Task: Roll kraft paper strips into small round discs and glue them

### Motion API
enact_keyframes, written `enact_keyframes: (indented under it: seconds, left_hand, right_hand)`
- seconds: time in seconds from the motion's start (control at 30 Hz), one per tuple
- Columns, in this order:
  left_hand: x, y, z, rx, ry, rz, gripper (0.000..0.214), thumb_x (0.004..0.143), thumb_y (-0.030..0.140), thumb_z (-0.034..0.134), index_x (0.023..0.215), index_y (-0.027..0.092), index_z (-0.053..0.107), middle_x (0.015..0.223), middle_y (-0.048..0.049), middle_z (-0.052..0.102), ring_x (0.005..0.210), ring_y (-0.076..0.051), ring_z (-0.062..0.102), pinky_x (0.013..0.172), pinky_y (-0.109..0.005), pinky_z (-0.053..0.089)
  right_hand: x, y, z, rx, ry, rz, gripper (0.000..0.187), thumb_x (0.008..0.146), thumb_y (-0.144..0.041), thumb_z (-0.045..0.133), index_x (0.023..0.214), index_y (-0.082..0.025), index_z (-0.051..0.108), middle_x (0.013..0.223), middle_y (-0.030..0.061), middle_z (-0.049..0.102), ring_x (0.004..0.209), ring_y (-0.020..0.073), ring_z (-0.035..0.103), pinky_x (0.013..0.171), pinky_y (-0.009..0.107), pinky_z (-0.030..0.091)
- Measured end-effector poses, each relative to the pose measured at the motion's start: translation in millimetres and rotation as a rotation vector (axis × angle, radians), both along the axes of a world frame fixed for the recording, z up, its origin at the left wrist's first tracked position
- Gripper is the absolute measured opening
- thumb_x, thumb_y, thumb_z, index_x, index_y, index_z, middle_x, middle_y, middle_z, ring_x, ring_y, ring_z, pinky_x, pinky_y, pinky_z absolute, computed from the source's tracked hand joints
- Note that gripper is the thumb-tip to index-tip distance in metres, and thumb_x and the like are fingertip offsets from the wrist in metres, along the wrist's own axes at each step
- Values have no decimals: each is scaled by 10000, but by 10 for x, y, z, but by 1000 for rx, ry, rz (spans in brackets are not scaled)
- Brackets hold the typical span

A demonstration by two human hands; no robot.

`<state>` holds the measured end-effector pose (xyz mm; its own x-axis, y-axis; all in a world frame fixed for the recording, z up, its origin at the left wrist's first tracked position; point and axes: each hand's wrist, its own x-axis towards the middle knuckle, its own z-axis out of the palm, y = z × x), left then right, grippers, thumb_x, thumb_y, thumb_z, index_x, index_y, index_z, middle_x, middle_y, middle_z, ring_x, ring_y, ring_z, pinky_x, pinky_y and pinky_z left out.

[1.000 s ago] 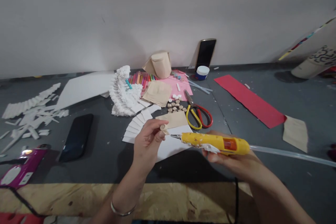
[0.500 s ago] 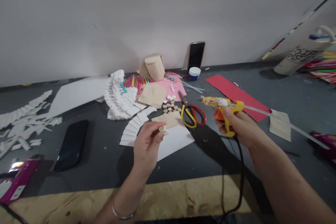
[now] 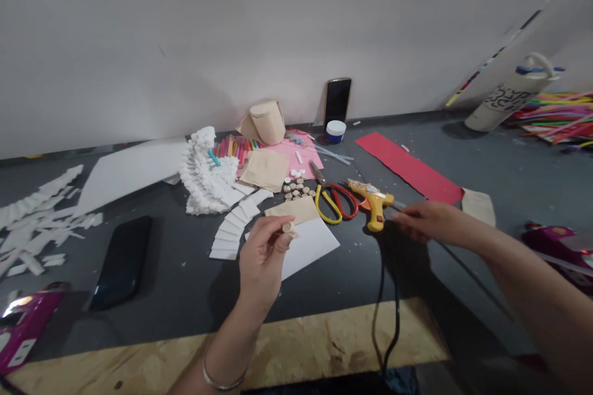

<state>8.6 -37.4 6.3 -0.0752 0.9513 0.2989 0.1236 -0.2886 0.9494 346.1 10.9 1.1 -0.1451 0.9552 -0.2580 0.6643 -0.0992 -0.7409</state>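
Note:
My left hand (image 3: pixel 262 257) pinches a small rolled tan paper piece (image 3: pixel 288 227) above a white paper sheet (image 3: pixel 309 241). The yellow glue gun (image 3: pixel 372 200) lies on the dark table next to the yellow and red scissors (image 3: pixel 334 196). Just right of the gun, my right hand (image 3: pixel 428 220) hovers low with fingers loosely stretched and nothing visibly in them; it is blurred by motion. A cluster of small tan paper rolls (image 3: pixel 296 187) sits beyond my left hand.
A black phone (image 3: pixel 123 261) lies at left near white paper scraps (image 3: pixel 34 222). A white ruffled paper piece (image 3: pixel 206 173), coloured sticks, pink paper, a tan paper cup, an upright phone (image 3: pixel 337 102), a red strip (image 3: pixel 410 167) and a white bottle (image 3: pixel 507 97) stand farther back.
My right hand carried the glue gun away from the paper roll to the right, set it on the table beside the scissors and let go. My left hand stayed put.

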Motion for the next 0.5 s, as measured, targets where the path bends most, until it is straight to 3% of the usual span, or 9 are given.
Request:
enact_keyframes:
  seconds: [0.07, 0.1, 0.17, 0.27, 0.33, 0.43, 0.5]
  left_hand:
    - [10, -1, -5, -18, -12, 13, 192, 872, 320, 645, 1031, 256, 732, 982, -42, 607, 726, -106, 565, 638, -218, 491]
    - [15, 0, -13, -22, -20, 19, 191, 873, 321, 644, 1031, 257, 731, 984, -40, 608, 718, -101, 563, 634, -213, 490]
    - [23, 3, -36, -26, -31, 31, 193, 877, 322, 640, 1040, 264, 727, 998, -36, 610, 720, -96, 564, 630, -204, 488]
    - [29, 7, -65, -27, -11, 71, 208, 881, 333, 633, 1053, 256, 720, 1020, -43, 619, 745, -106, 576, 630, -207, 491]
    - [28, 7, -68, -25, 21, 106, 222, 886, 351, 623, 1055, 240, 715, 1021, -54, 629, 762, -121, 588, 645, -222, 499]
    - [18, 2, -51, -29, 106, 147, 228, 895, 363, 606, 1054, 237, 708, 1038, -59, 641, 824, -143, 606, 703, -246, 505]
    - [11, -1, -37, -29, 156, 164, 222, 903, 361, 594, 1051, 237, 703, 1059, -59, 646, 893, -158, 613, 743, -255, 501]
  right_hand:
    - [-125, -108, 90, 245, -256, 58, 336, 889, -378, 573, 622, -196, 662, 510, 23, 593, 410, 104, 525, 404, 226, 338]
    - [-240, -157, 141, 350, -295, 86, 276, 888, -358, 577, 676, -208, 668, 559, 19, 612, 456, 114, 539, 430, 234, 354]
    - [-550, -237, 239, 507, -245, 94, 100, 853, -302, 629, 806, -221, 663, 695, 15, 662, 560, 139, 579, 515, 257, 434]
    - [-1061, -310, 333, 787, -109, 84, 102, 856, -277, 630, 930, -209, 614, 918, 60, 664, 791, 182, 618, 688, 307, 495]
    - [-1331, -340, 339, 965, -53, 64, 132, 847, -308, 659, 888, -210, 582, 869, 61, 648, 848, 209, 607, 727, 335, 488]
    - [-1583, -392, 284, 1110, 12, 57, 177, 843, -339, 680, 824, -211, 559, 783, 46, 636, 775, 199, 590, 698, 334, 461]
    - [-1671, -442, 229, 1154, 21, 151, 175, 867, -331, 654, 776, -207, 571, 698, 24, 630, 681, 176, 577, 649, 322, 420]
